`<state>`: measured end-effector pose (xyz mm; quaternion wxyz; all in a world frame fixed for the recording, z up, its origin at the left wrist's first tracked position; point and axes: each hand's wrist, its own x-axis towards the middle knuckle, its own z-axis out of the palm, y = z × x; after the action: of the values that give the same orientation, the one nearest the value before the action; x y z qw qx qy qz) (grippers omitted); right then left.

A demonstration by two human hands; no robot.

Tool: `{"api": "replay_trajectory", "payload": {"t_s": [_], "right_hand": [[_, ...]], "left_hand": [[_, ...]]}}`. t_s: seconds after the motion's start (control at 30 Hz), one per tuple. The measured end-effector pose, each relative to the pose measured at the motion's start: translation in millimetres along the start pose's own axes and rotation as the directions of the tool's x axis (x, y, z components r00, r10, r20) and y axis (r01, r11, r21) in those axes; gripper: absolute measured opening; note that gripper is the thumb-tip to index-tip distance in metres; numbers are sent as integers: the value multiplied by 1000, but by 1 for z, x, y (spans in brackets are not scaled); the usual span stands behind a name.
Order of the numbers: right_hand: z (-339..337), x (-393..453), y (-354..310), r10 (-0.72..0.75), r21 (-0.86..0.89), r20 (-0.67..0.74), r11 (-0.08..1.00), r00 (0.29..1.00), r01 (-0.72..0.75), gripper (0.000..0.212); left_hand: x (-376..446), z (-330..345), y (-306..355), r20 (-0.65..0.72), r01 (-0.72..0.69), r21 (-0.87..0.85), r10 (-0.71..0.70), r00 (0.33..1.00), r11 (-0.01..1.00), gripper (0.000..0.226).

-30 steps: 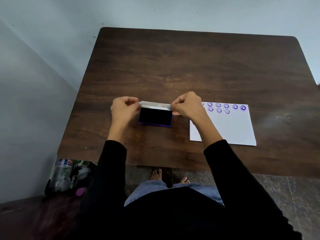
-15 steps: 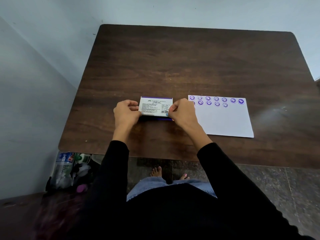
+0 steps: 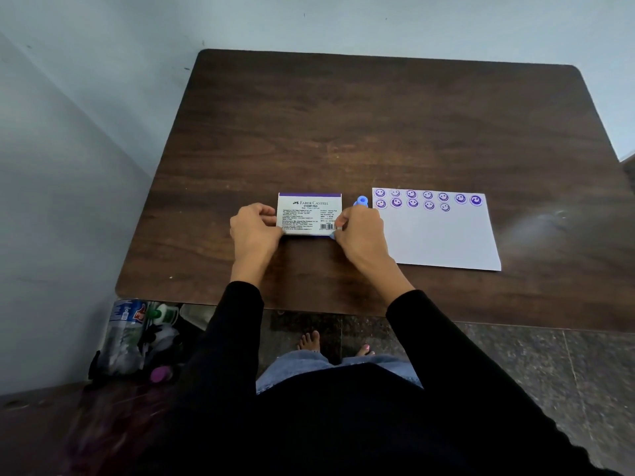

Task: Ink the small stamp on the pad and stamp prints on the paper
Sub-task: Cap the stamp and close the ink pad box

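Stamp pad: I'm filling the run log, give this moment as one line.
stamp pad: lid shut | left hand, right hand: gripping its ends | stamp: on table | paper: twelve prints

Dark wood-grain table [image 3: 378,132], matt white paper [image 3: 446,238]

1. The stamp pad [image 3: 309,214] lies flat on the desk with its lid shut, the white printed label facing up, a purple edge along the far side.
2. The small blue stamp [image 3: 361,201] stands between pad and paper.
3. The white paper [image 3: 443,238] lies flat, right of the pad, with two rows of purple smiley prints [image 3: 427,199] along its far edge.
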<state>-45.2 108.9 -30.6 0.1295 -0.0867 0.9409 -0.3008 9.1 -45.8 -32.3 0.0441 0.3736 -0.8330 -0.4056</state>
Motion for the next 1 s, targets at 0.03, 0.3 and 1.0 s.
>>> {"api": "replay_trajectory", "payload": {"t_s": [0.03,0.3,1.0], "right_hand": [[1,-1,0,-6,-10,-7,1000,1000,6,13],[5,-4,1,-51,32,-46,998,998,53,12],[-21,23,40,-74,163,-143,982,987,97,35]], "left_hand": [[0,1,-1,0,-6,-3,6,1000,1000,30],[0,3,-3,-29,-11,-25,10,1000,1000,31],[8,4,3,-14,-27,41,28,1000,999,29]]}}
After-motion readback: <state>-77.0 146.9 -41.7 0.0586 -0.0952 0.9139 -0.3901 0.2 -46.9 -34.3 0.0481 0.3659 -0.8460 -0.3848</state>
